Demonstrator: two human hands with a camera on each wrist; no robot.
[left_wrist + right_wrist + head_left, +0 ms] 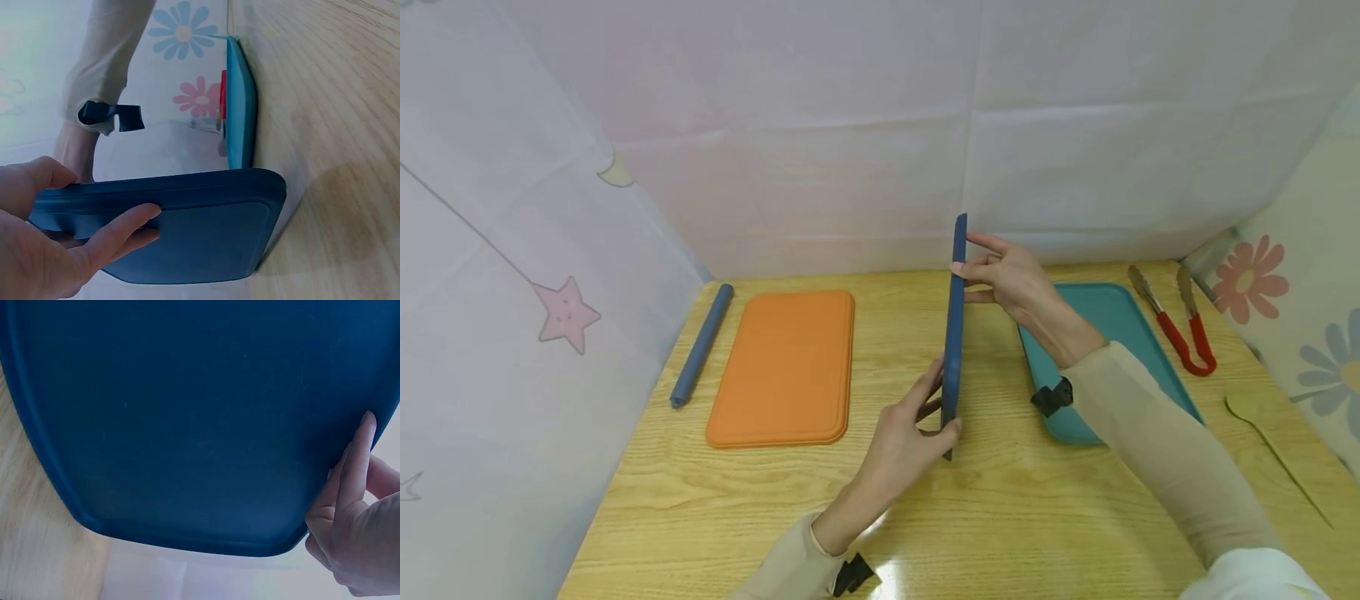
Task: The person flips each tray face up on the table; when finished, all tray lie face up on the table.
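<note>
A dark blue tray (pixel 955 333) stands on its edge above the middle of the table, seen nearly edge-on in the head view. My left hand (pixel 895 433) grips its near end, thumb on one side and fingers on the other. At the far upper part, my right hand (pixel 1018 282) pinches the rim between thumb and fingers. The left wrist view shows one broad face of the tray (pixel 206 244), its lower edge close to the wood. In the right wrist view the other face, smooth and rimmed, fills most of the picture, with the right fingers (pixel 353 469) along it.
An orange tray (pixel 782 367) lies on the left of the wooden table (pixel 715 525), beside a blue rod (pixel 702 346). At right, under my right forearm, lies a teal tray (pixel 1105 304). Red-handled tongs (pixel 1187 342) and a yellow-green spoon (pixel 1243 408) sit farther right. Cloth walls surround the back and sides.
</note>
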